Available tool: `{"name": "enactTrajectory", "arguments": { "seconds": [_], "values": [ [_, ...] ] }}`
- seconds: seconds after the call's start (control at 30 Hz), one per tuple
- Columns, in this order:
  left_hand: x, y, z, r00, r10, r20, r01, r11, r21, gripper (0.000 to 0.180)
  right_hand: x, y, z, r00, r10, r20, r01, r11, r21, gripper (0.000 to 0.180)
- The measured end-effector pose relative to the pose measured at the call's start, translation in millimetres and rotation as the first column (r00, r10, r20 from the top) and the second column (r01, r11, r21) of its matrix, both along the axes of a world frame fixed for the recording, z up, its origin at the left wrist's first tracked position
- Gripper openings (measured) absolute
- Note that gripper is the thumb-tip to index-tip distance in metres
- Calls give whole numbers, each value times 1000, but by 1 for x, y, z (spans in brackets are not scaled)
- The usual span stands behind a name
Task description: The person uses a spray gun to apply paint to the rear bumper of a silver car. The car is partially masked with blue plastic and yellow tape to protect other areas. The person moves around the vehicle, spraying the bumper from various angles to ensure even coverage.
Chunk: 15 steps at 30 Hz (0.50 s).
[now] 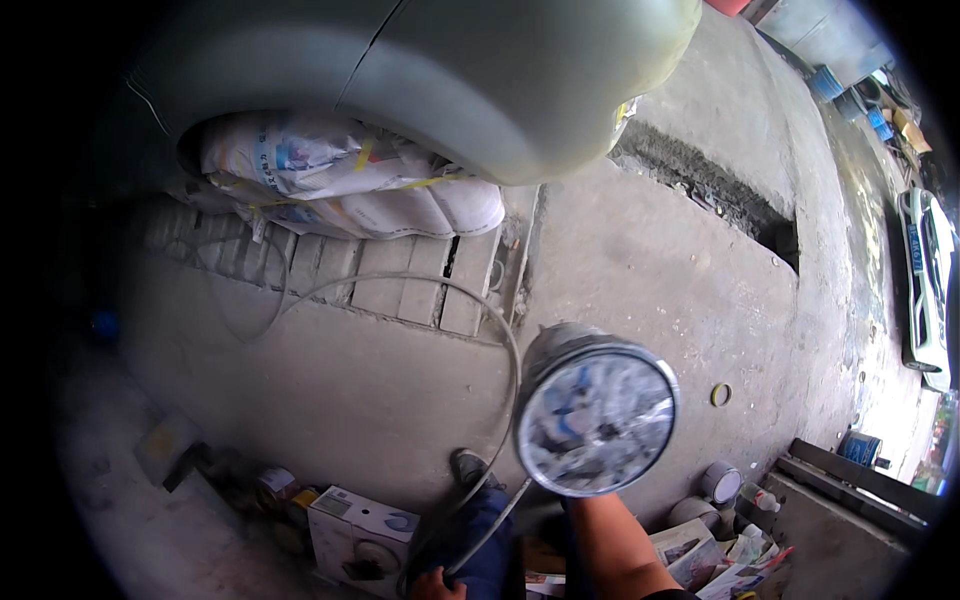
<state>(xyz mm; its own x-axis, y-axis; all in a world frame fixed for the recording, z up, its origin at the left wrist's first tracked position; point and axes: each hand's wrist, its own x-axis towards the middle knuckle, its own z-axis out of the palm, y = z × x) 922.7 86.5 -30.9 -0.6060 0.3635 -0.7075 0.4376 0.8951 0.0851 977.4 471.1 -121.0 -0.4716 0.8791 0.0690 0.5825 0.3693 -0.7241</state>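
My right forearm [615, 545] reaches up from the lower edge to a round, paint-smeared cup [598, 425] with a grey-streaked top, held up close to the camera. It looks like the cup of a spray gun; the gun's body and my right fingers are hidden beneath it. A thin grey hose [400, 276] loops over the floor, and a stretch of hose runs from under the cup down to my left hand [437, 584]. That hand is low by my leg, its fingers curled at the hose. Ahead stands a dull grey-green car body [490, 80], its wheel wrapped in printed plastic sheeting [400, 205].
A floor pit [705, 200] opens beyond the car's corner. A white box [352, 540] stands left of my legs; a tape roll [722, 482] and papers [700, 560] lie right. A yellowish ring [721, 394] rests on the concrete. A white car [930, 285] is far right.
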Motion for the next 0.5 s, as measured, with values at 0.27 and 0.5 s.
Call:
{"name": "enactTrajectory", "arguments": {
  "seconds": [0.27,0.5],
  "values": [
    [-5,49,32,990,-142,-3,142,988,-58,41,-23,12,16,870,-57,-489,21,997,-77,34],
    [-3,16,5,990,-134,33,128,981,144,34,59,54,-6,689,-614,-385,534,790,-303,20]
  ]
}}
